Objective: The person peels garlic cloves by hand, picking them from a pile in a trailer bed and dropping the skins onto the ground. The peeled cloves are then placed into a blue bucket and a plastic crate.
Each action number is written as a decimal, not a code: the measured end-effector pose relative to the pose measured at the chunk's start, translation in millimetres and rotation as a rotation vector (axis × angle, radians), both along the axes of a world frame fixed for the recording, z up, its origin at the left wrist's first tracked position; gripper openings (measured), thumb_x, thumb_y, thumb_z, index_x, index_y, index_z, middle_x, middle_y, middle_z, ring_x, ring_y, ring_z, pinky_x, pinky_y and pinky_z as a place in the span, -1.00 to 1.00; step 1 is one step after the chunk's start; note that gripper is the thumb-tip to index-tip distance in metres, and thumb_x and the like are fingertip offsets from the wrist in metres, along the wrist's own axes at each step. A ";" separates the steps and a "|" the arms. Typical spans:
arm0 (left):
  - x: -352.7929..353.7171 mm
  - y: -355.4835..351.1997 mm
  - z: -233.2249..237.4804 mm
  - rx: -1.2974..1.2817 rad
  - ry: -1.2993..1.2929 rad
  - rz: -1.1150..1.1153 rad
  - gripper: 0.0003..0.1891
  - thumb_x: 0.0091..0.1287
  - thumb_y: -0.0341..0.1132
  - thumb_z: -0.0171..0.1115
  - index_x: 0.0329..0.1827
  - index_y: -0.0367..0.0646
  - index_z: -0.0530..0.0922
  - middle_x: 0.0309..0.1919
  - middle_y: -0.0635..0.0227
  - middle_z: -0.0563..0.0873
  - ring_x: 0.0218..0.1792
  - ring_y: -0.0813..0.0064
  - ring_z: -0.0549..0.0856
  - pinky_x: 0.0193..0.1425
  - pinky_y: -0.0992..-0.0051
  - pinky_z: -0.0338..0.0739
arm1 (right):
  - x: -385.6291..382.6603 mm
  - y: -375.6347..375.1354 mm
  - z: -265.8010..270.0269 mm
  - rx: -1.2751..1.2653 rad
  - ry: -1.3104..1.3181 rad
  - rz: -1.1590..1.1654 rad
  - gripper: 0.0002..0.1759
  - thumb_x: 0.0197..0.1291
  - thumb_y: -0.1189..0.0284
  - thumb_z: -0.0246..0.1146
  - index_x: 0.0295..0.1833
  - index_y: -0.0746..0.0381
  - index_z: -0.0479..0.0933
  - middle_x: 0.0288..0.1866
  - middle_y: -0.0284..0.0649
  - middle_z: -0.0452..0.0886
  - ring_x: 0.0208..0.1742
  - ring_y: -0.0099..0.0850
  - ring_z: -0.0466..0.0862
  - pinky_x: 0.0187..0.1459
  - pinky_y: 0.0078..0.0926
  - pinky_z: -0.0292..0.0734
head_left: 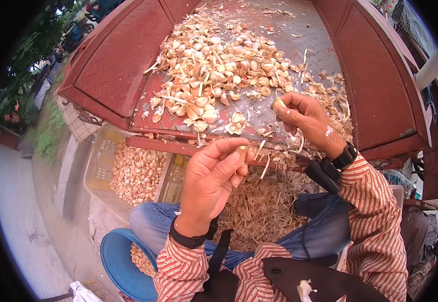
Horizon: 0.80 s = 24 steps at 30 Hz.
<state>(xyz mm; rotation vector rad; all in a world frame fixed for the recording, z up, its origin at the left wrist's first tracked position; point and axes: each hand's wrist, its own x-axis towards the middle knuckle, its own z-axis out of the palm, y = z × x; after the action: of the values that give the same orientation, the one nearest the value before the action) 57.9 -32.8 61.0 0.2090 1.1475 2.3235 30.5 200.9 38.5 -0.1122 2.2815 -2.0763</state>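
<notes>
Over there the left hand (210, 173) has its grip pinched on 1 garlic clove (242, 149) near the cart bed (284, 30), and the right hand (307, 121) pinches 1 more clove (279, 104) beside the heaped garlic (224, 65).

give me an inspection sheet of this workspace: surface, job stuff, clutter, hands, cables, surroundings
Surface: metal bed with red side walls, partly covered
Job's things: garlic pile on the bed; more cloves in a plastic crate and a blue bucket
Clutter: loose husks on the bed; heap of dry scraps below its front edge
Hands: left hand pinches a clove; right hand pinches a small pale piece
Cables: nothing certain seen; thin dark line by the right trouser leg, possibly a cord
Surroundings: paved ground and greenery at the picture's left
</notes>
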 end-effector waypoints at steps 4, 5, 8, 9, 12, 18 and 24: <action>1.2 -1.0 -7.8 0.063 -0.035 0.009 -0.73 0.33 -0.46 0.10 0.06 -0.35 0.47 -0.22 0.21 0.65 -0.37 0.67 0.56 -0.36 0.75 0.42 | 15.0 -10.7 16.2 -0.051 0.027 0.083 -0.79 0.22 0.39 0.22 -0.16 0.33 0.52 -0.48 -0.48 0.48 -0.54 -0.78 0.38 -0.53 -0.77 0.28; 0.2 -2.1 -7.5 0.072 -0.038 0.014 -0.73 0.33 -0.46 0.10 0.06 -0.36 0.47 -0.22 0.20 0.65 -0.37 0.67 0.57 -0.35 0.74 0.42 | 17.7 -13.5 18.8 -0.060 0.042 0.111 -0.80 0.21 0.45 0.22 -0.10 0.34 0.52 -0.52 -0.48 0.45 -0.49 -0.76 0.38 -0.50 -0.74 0.27; -0.2 -17.1 -5.0 0.032 -0.011 0.071 -0.73 0.32 -0.46 0.10 0.06 -0.36 0.47 -0.23 0.18 0.65 -0.38 0.66 0.56 -0.35 0.74 0.42 | 28.0 -21.0 36.5 0.136 0.396 0.253 -0.70 0.20 0.40 0.23 -0.02 0.36 0.48 -0.35 -0.33 0.54 -0.43 -0.61 0.47 -0.40 -0.63 0.40; 0.4 -24.7 -4.0 -0.008 -0.015 0.091 -0.72 0.32 -0.45 0.12 0.06 -0.37 0.47 -0.22 0.15 0.65 -0.38 0.67 0.56 -0.35 0.74 0.43 | 35.8 -30.0 50.8 0.087 0.547 0.343 -0.75 0.18 0.45 0.23 -0.06 0.35 0.51 -0.37 -0.34 0.50 -0.41 -0.58 0.48 -0.40 -0.63 0.38; 5.3 -34.2 3.7 -0.049 0.051 0.045 -0.71 0.31 -0.43 0.14 0.05 -0.36 0.47 -0.21 0.14 0.65 -0.38 0.68 0.56 -0.35 0.75 0.43 | 70.6 -38.1 104.5 -0.076 0.465 0.850 -0.82 0.14 0.54 0.21 -0.14 0.38 0.55 -0.30 -0.23 0.51 -0.37 -0.46 0.55 -0.36 -0.58 0.43; 15.1 -25.7 1.8 -0.081 -0.013 0.015 -0.72 0.30 -0.43 0.15 0.04 -0.34 0.47 -0.20 0.19 0.65 -0.38 0.70 0.56 -0.35 0.77 0.43 | 105.7 -73.4 134.1 -0.220 0.777 0.480 -0.77 -0.22 0.65 0.39 -0.32 0.35 0.61 -0.41 -0.13 0.59 -0.66 -0.51 0.51 -0.69 -0.70 0.38; 28.6 -11.9 -1.0 -0.157 -0.111 -0.075 -0.72 0.27 -0.45 0.16 0.01 -0.37 0.48 -0.21 0.18 0.66 -0.37 0.68 0.57 -0.31 0.73 0.46 | 114.4 -77.4 143.1 -0.152 0.644 0.323 -0.76 -0.35 0.59 0.44 -0.51 0.20 0.51 -0.66 -0.35 0.50 -0.79 -0.62 0.37 -0.79 -0.75 0.20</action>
<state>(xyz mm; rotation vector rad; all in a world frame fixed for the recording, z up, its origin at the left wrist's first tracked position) 86.4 -44.7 60.0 0.0632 1.2378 2.1405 144.9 123.6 181.6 -1.2258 2.1626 -2.2441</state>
